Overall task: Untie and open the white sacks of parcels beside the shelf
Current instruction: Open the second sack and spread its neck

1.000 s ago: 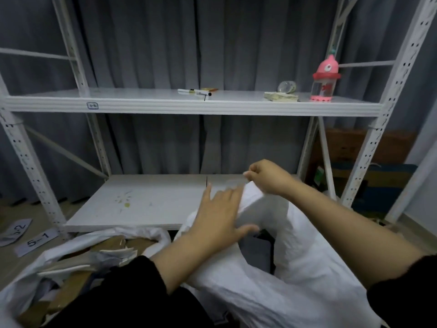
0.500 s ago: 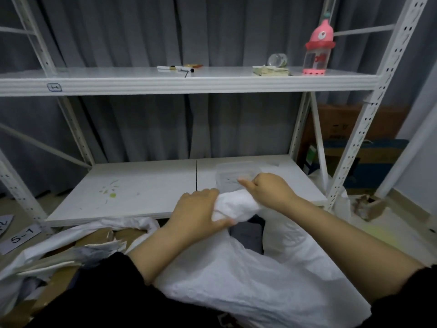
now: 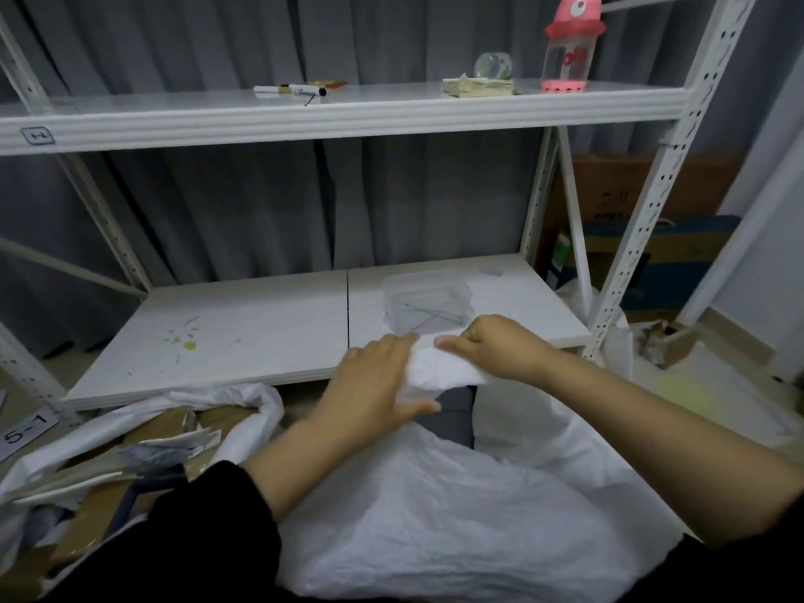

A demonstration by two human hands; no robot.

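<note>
At the far left an open sack (image 3: 243,398) lies on the floor against the shelf (image 3: 243,337), its mouth showing parcels (image 3: 100,472). Right of it the middle sack (image 3: 435,515) stands in front of the person. The left hand (image 3: 374,385) clasps its bunched neck, fingers laid nearly straight over the top and thumb underneath. The right hand (image 3: 491,350) pinches the same neck with curled fingers. Just behind, a clear box (image 3: 426,298) sits on the lower board; a pink bottle (image 3: 570,45) stands on the upper board, right.

White sack (image 3: 435,537), white shelf (image 3: 243,332) with green stains, pink-capped bottle (image 3: 570,45), grey curtain (image 3: 261,202), black sleeves (image 3: 209,528).
</note>
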